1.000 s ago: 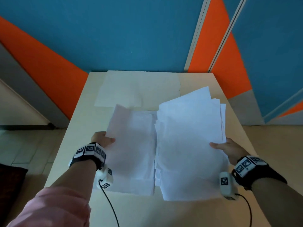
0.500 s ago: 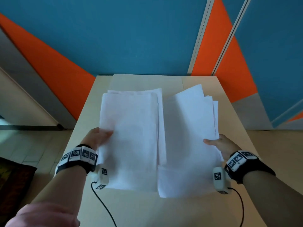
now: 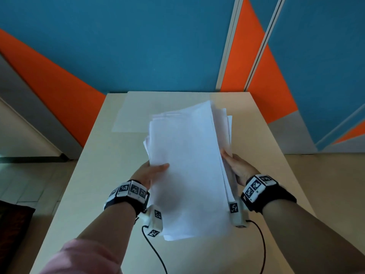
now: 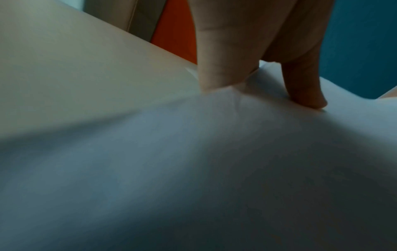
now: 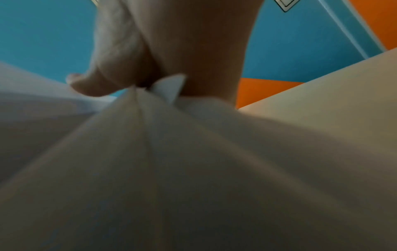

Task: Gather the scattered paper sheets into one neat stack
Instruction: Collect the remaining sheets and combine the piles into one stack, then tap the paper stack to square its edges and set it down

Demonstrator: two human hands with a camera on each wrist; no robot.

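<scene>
One thick bundle of white paper sheets (image 3: 187, 167) is lifted above the beige table (image 3: 98, 175), its far edges uneven. My left hand (image 3: 152, 171) grips the bundle's left side, thumb on top. My right hand (image 3: 235, 167) grips the right side, where the sheet edges fan out. In the left wrist view the paper sheets (image 4: 193, 169) fill the lower frame, pinched under the thumb (image 4: 305, 88). The right wrist view shows the paper sheets (image 5: 171, 169) creased where my right hand (image 5: 150, 81) pinches them.
A single pale sheet (image 3: 134, 115) lies flat on the far left part of the table. Blue and orange wall panels (image 3: 138, 46) stand right behind the table's far edge. Floor shows on both sides, and the wrist camera cables (image 3: 156, 254) hang over the near tabletop.
The two bundles that were side by side, one in each hand, have come together into one bundle. Both hands have moved inward and the paper is raised off the table.
</scene>
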